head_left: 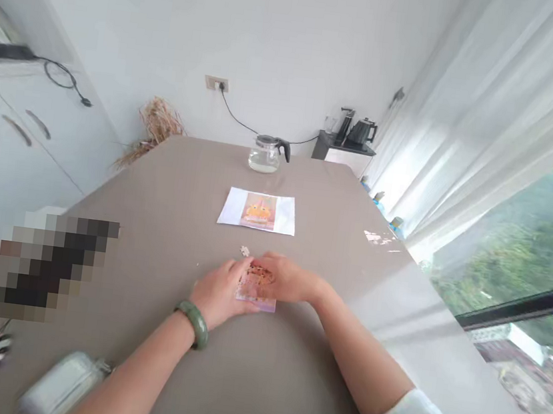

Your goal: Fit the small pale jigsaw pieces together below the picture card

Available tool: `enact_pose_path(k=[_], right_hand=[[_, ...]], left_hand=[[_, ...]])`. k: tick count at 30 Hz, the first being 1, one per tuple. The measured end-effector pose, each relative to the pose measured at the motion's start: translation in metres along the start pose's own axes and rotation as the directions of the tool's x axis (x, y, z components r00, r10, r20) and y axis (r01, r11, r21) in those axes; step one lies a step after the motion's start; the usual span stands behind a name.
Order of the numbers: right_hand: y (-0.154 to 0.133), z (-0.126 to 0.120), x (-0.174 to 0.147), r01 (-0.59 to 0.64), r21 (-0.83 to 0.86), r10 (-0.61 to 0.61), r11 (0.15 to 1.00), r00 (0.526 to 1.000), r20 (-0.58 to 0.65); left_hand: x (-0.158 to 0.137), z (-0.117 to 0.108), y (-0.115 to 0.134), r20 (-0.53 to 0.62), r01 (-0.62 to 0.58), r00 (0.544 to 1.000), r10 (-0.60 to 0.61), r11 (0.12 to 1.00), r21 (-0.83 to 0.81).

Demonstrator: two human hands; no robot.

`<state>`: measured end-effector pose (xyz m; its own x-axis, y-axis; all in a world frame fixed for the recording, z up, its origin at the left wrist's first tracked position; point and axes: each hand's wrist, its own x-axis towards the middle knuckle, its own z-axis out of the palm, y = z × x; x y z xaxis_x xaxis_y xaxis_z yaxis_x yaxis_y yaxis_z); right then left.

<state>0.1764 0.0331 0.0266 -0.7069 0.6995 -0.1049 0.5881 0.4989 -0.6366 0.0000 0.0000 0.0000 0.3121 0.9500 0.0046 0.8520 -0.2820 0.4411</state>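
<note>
A small, flat rectangular jigsaw panel in pink and orange with a lilac near edge [264, 305] lies on the smooth brown table [168, 221], between and partly under the hands. Its surface is speckled with dark spots in the upper part, and by its look most of the picture is already in place; whether gaps remain under the fingers cannot be told. Just beyond its far left corner lie a few small whitish knobbed puzzle pieces [245, 251], apart from the panel, so some fitting seems left.

The left hand [220, 292], below a green stone-like bangle [193, 324], is loosely open, fingers at the panel's left side and thumb along its near edge. The right hand [284, 278] arches over the panel from the right, fingers bent down onto it; whether it pinches a piece is hidden.

Farther off lies a white paper sheet [285, 215] printed with an orange-and-pink picture, and beyond it stands a clear glass teapot with a black handle [264, 158].
</note>
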Motion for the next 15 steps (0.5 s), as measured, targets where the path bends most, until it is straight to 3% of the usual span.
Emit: enact_pose_path(k=[9,15], right_hand=[[0.006,0.007,0.001,-0.005,-0.011,0.005,1.000,1.000,-0.013],[0.006,0.016,0.007,0.058,0.033,-0.051,0.998,0.984,-0.173]], left_hand=[[0.000,0.000,0.000,-0.011,0.035,0.999,-0.036,0.998,-0.042],[0.000,-0.001,0.000,-0.082,0.031,0.995,-0.049,0.978,-0.205]])
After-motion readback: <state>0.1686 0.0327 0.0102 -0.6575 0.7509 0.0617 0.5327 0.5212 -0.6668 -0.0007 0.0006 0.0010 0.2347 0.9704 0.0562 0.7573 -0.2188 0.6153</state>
